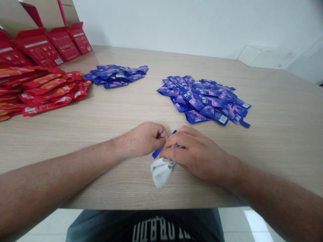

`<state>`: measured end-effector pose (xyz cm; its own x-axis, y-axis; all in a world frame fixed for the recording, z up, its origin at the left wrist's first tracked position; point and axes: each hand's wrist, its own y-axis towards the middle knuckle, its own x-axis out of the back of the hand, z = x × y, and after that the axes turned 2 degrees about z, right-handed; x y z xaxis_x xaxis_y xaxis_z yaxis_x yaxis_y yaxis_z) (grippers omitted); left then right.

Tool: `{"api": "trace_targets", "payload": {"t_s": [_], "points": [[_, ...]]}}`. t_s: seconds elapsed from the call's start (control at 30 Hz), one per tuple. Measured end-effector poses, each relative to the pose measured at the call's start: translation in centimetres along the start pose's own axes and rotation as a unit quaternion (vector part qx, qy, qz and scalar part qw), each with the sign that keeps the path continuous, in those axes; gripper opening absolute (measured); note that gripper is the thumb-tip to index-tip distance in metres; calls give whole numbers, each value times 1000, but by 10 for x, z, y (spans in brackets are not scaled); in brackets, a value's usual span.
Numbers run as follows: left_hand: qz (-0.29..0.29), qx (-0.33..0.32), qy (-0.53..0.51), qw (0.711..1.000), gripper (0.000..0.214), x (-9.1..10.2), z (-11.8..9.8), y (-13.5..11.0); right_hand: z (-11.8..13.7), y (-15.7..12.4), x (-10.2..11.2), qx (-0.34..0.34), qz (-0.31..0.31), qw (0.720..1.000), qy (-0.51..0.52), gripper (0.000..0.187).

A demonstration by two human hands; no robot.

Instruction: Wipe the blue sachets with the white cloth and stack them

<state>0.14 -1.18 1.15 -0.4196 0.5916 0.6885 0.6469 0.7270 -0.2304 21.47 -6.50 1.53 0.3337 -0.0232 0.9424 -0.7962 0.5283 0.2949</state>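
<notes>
Likely wiping: right hand point(198, 154) grip clamped on crumpled white cloth point(162, 172), flat blue packet point(157, 153) between hands at pale wood-grain counter point(113, 188), left hand point(145, 139) grip unclear; next stroke would need packet steady.

Bkgd, L side: red cartons point(62, 43) + red/orange pkts point(50, 87).
Cartons in a row, open, tan inside, white print; pkts piled just in front on wood-look table point(75, 134). White wall point(176, 27) behind; pale floor point(234, 225) past near edge.

The blue packet point(157, 153) and white cloth point(161, 172) are partly hidden by the right hand point(196, 153); red boxes point(37, 48) are cut off at the left edge.
</notes>
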Motion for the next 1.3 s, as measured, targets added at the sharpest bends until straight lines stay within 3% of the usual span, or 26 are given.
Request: {"api": "trace_targets", "payload": {"t_s": [0.07,0.2,0.4,0.57,0.73,0.9,1.07,1.2,1.3], "points": [[0,-3,3,1000,17,0,0,0,-2,0,0,10,12,1000,4,25],[-10,-2,4,1000,21,-1,0,1,-11,-3,0,-55,-29,998,-19,21],[3,-1,6,1000,18,1,-3,-1,-5,-1,2,20,6,1000,7,23],[-9,6,1,1000,19,0,-2,0,-12,-3,1,-53,-34,998,-16,22],[-2,-3,6,1000,18,0,-2,0,-8,-3,2,11,10,1000,5,24],[-10,5,12,1000,20,0,-3,-1,-12,-4,1,-54,-32,998,-12,21],[-3,-6,13,1000,18,1,-4,-1,-9,-3,2,10,6,1000,9,24],[-13,0,13,1000,20,-1,-2,0,-16,-5,2,-48,-25,998,-10,21],[-7,3,15,1000,19,-1,-1,0,-13,-4,2,-26,-16,1000,-3,23]]}}
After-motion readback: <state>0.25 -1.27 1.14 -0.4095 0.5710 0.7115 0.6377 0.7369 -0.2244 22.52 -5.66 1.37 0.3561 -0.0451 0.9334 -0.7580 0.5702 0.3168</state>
